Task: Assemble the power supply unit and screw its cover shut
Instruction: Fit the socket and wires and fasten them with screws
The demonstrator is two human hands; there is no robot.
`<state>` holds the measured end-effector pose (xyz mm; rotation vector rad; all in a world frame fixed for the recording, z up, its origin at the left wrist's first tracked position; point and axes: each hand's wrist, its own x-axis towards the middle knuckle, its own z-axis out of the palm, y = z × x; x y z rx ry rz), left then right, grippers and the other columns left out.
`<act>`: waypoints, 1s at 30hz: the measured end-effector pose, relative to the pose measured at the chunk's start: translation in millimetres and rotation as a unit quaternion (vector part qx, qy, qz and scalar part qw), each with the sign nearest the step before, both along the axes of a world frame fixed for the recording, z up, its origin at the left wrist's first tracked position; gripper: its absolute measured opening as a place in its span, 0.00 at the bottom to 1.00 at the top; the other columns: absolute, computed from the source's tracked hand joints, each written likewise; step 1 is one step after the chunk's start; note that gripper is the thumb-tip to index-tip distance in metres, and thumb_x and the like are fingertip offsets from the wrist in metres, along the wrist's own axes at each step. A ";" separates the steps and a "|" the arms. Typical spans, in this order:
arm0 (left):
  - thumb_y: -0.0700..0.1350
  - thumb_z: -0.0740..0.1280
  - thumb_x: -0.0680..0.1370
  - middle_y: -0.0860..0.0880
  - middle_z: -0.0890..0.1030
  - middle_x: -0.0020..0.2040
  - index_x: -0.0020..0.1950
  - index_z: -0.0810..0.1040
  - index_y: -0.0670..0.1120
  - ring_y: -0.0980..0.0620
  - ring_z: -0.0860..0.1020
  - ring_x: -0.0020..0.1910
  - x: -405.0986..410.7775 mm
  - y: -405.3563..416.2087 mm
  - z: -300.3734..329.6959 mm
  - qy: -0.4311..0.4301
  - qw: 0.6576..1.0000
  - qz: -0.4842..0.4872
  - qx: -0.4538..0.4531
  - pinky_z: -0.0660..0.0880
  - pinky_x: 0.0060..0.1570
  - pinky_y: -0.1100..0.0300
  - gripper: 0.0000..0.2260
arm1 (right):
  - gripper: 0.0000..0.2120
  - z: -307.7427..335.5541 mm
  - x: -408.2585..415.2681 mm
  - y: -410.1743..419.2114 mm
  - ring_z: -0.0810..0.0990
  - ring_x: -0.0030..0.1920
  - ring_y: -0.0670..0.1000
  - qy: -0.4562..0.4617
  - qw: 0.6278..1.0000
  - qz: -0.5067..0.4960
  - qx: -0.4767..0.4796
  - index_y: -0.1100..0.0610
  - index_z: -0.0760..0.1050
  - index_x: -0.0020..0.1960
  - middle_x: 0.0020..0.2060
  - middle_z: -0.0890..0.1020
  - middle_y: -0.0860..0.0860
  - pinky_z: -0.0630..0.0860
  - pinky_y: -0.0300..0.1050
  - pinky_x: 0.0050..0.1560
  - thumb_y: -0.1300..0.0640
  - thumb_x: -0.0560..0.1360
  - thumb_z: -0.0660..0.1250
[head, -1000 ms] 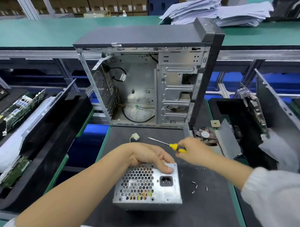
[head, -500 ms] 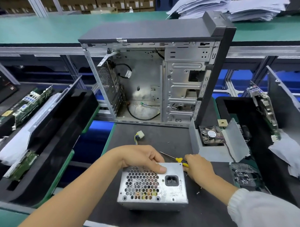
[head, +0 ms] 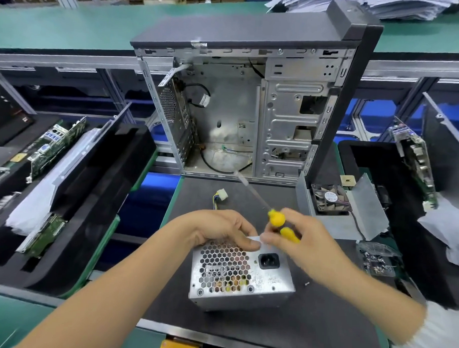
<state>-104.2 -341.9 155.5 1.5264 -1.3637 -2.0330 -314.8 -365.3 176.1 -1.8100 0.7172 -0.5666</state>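
Gripping a yellow screwdriver (head: pixel 282 225), right hand (head: pixel 306 244) above power supply (head: pixel 242 273)

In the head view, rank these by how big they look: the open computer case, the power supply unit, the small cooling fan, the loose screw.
1. computer case
2. power supply unit, though nearer the camera
3. cooling fan
4. loose screw

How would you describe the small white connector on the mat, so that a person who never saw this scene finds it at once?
Start at the open computer case standing at the back of the dark mat. Just in front of its bottom edge, beyond the left hand, lies the white plastic connector. Thin yellow and dark wires run from it toward the power supply unit; nothing else on the mat is white with wires.
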 end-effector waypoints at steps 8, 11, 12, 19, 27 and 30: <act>0.35 0.65 0.78 0.42 0.77 0.42 0.52 0.78 0.38 0.49 0.75 0.38 -1.5 1.7 4.4 0.008 1.000 -0.008 0.003 0.71 0.44 0.57 0.04 | 0.11 -12.6 4.3 19.8 0.67 0.32 0.45 0.066 0.976 0.003 -0.206 0.49 0.83 0.40 0.33 0.68 0.46 0.62 0.40 0.32 0.43 0.67 0.69; 0.36 0.65 0.79 0.43 0.77 0.42 0.55 0.76 0.38 0.52 0.77 0.36 -3.0 2.1 6.8 0.006 1.000 -0.001 0.016 0.74 0.42 0.61 0.06 | 0.14 -15.1 0.1 17.4 0.68 0.31 0.46 0.079 0.973 -0.013 -0.218 0.50 0.82 0.37 0.33 0.68 0.47 0.63 0.43 0.31 0.40 0.67 0.66; 0.36 0.65 0.79 0.43 0.78 0.42 0.55 0.76 0.38 0.54 0.77 0.35 -3.1 2.1 7.3 0.006 1.000 0.000 0.019 0.74 0.40 0.62 0.06 | 0.14 -16.3 -1.0 17.3 0.68 0.31 0.47 0.069 0.975 -0.017 -0.211 0.50 0.83 0.37 0.32 0.68 0.47 0.64 0.45 0.30 0.40 0.67 0.66; 0.38 0.67 0.78 0.45 0.79 0.40 0.49 0.79 0.41 0.55 0.79 0.33 -1.0 0.7 3.6 0.026 0.999 0.010 0.037 0.76 0.37 0.64 0.02 | 0.02 -19.5 2.2 19.3 0.68 0.30 0.47 0.027 0.981 -0.033 -0.190 0.45 0.83 0.37 0.31 0.69 0.49 0.65 0.48 0.31 0.49 0.67 0.72; 0.39 0.67 0.78 0.46 0.83 0.39 0.46 0.81 0.43 0.52 0.81 0.35 0.0 0.3 1.5 0.045 0.998 0.012 0.045 0.79 0.40 0.61 0.03 | 0.06 -22.1 1.1 20.7 0.67 0.29 0.45 0.009 0.969 -0.008 -0.249 0.52 0.85 0.41 0.30 0.68 0.45 0.60 0.37 0.29 0.52 0.68 0.73; 0.38 0.67 0.79 0.47 0.83 0.37 0.46 0.80 0.43 0.54 0.81 0.33 0.2 -0.3 1.5 0.049 0.997 0.016 0.048 0.79 0.36 0.63 0.04 | 0.09 -21.8 1.6 20.5 0.69 0.27 0.48 0.014 0.957 0.003 -0.290 0.53 0.85 0.41 0.29 0.70 0.47 0.64 0.40 0.26 0.49 0.67 0.72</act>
